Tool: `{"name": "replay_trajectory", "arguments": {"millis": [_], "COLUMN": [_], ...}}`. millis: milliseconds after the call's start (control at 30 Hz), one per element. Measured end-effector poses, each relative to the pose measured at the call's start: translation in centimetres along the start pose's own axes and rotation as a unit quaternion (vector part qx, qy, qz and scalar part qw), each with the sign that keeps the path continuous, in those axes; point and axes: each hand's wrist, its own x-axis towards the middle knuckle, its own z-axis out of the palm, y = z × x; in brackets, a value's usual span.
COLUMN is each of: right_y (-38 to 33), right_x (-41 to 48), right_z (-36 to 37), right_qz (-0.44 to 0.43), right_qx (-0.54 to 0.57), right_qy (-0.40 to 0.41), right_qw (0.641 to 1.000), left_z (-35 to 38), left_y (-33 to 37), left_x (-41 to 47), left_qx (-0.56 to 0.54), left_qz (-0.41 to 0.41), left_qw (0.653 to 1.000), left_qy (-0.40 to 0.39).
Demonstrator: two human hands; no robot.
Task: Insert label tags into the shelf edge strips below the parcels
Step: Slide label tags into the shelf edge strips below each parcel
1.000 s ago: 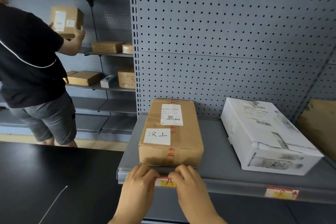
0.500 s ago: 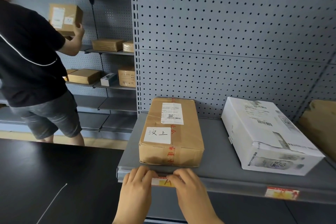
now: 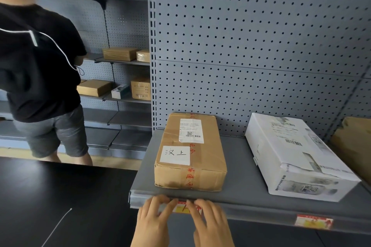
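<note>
Label tag (image 3: 181, 207), just below the brown parcel (image 3: 190, 152), is pressed by flat fingers of left hand (image 3: 154, 219) and right hand (image 3: 209, 223).

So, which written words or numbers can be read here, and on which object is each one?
"汉上": white handwritten sticker on the brown cardboard parcel.
Shipping label on it, red tape print, print on the white wrapped parcel, red-yellow label tags: too small or blurred.
</note>
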Motion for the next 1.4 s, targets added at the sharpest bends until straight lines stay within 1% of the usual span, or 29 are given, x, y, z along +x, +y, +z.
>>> {"name": "replay_trajectory", "arguments": {"millis": [100,167,300,533,600,667,733,800,900,1067,1167,1400], "right_y": [0.0,-0.1,-0.2,0.1,0.4,0.9,1.4,1.7,1.9,1.9,2.0,2.3], "right_x": [0.0,0.1,0.2,0.8,1.4,2.0,2.3,2.5,2.4,2.8,2.8,2.8], "right_z": [0.0,0.0,0.1,0.2,-0.2,-0.4,-0.2,-0.3,-0.1,-0.6,-0.6,-0.1], "right_qz": [0.001,0.000,0.001,0.019,0.031,0.054,0.058,0.047,0.030,0.048,0.040,0.034], "right_qx": [-0.008,-0.012,-0.020,-0.022,-0.011,0.012,0.028,0.037,0.067,0.110,0.109,0.118], "right_qy": [0.009,0.021,0.044,0.054,0.041,-0.010,-0.067,-0.095,-0.101,-0.122,-0.132,-0.121], "right_qw": [1.000,1.000,0.999,0.998,0.999,0.998,0.996,0.994,0.992,0.985,0.984,0.985], "left_z": [0.0,0.0,0.1,-0.1,0.0,0.0,-0.1,-0.3,-0.7,-0.5,-0.3,-0.4], "left_y": [0.1,0.1,0.1,0.4,0.5,0.7,0.7,0.7,0.7,0.8,0.9,1.2], "left_x": [0.1,0.0,-0.2,-0.2,-0.2,-0.1,0.0,0.1,0.2,0.2,0.0,-0.1], "left_qx": [-0.008,-0.005,0.002,-0.006,-0.014,-0.014,-0.009,-0.004,0.001,-0.008,-0.009,-0.020], "left_qz": [0.002,0.003,0.004,-0.010,-0.012,-0.019,-0.020,-0.014,-0.011,-0.020,-0.024,-0.046], "left_qw": [0.999,0.999,1.000,1.000,1.000,0.999,0.999,0.999,0.999,0.999,0.999,0.998], "left_qy": [0.035,0.040,0.027,-0.011,-0.018,-0.026,-0.031,-0.038,-0.042,-0.035,-0.041,-0.049]}}
